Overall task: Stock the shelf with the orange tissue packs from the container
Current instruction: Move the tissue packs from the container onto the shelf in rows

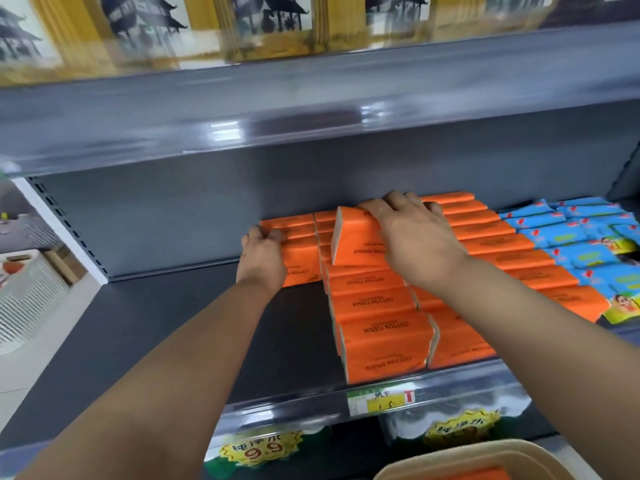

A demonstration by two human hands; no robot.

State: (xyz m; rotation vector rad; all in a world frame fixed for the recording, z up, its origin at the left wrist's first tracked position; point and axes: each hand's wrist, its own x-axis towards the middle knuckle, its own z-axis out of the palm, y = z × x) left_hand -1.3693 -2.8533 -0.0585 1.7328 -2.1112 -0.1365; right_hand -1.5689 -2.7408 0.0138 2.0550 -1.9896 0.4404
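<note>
The tilted pack [356, 242] is standing up on one long edge over the orange rows [377, 327], its long axis running left to right. Its pale end face is turning left and its "COTTON TISSUE" print is reading upside down from here. The right hand [412, 237] is gripping it from the right and above, fingers curling over the far top edge, so the pack is jutting out to the left of the palm. The left hand [263, 258] is curling its fingers round the left end of the end pack [301, 261] in a short row further left.

Everything is sitting on a dark grey shelf [173, 341] with a grey back panel. Blue packs [588, 237] are lying to the right, and a price tag [379, 401] is clipped to the front lip. A white basket [31, 292] is standing off to the left. The beige container [485, 452] is showing at the bottom right.
</note>
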